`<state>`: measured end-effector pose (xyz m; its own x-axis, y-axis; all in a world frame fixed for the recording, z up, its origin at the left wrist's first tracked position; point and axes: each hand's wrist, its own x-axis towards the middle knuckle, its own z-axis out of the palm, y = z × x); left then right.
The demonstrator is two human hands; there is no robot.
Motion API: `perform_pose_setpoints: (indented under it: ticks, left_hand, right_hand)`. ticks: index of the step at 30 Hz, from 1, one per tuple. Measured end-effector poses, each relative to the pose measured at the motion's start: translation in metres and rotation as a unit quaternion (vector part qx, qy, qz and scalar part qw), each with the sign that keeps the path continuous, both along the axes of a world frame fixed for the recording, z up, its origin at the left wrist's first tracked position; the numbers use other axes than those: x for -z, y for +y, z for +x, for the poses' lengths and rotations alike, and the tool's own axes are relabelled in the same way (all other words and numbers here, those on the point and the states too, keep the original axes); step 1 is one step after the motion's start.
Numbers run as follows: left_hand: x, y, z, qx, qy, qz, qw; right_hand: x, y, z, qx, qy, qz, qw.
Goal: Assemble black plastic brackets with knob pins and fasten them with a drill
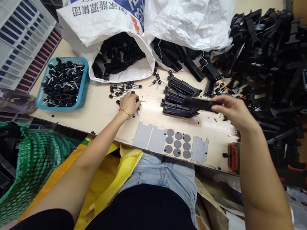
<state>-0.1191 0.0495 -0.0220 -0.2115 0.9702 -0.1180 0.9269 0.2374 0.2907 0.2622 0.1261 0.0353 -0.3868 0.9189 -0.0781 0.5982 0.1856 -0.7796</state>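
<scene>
My left hand [129, 104] is over a loose group of black-headed screws [121, 88] on the table, its fingers closed on one screw [141, 101] whose thin metal shank points right. In my right hand [233, 108] is a long black plastic piece [199, 104], pinched at its right end and blurred by motion. It hovers over the right side of a stack of similar long black plastic parts [180, 112], lying side by side. Whether it touches them I cannot tell. A few more black-headed screws [159, 82] lie behind the stack.
A blue basket [84, 85] of black-headed screws stands left. White woven sacks [82, 29] with black parts are behind. Black plastic parts [282, 52] pile up at right. Grey patches [142, 135] lie along the front edge, near an orange-black battery pack [233, 157].
</scene>
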Motion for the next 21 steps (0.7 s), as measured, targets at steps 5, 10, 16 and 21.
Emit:
perform_pose_setpoints:
  ticks: [5, 10, 16, 21]
  left_hand:
    - [0.001, 0.013, -0.016, 0.023, -0.034, -0.015, 0.999]
    - [-0.001, 0.012, -0.018, 0.062, -0.041, -0.010, 0.997]
    - [0.001, 0.031, -0.033, 0.010, -0.054, 0.039, 0.998]
    - [-0.006, 0.074, -0.060, -0.083, -0.020, 0.098, 0.992]
  right_hand:
    - [0.007, -0.061, -0.006, -0.278, -0.104, -0.108, 0.949]
    - [0.028, -0.094, -0.031, -0.187, -0.202, -0.026, 0.961]
    - [0.026, -0.143, -0.070, 0.073, -0.306, -0.020, 0.949]
    - [0.051, -0.161, -0.091, 0.120, -0.290, 0.035, 0.949]
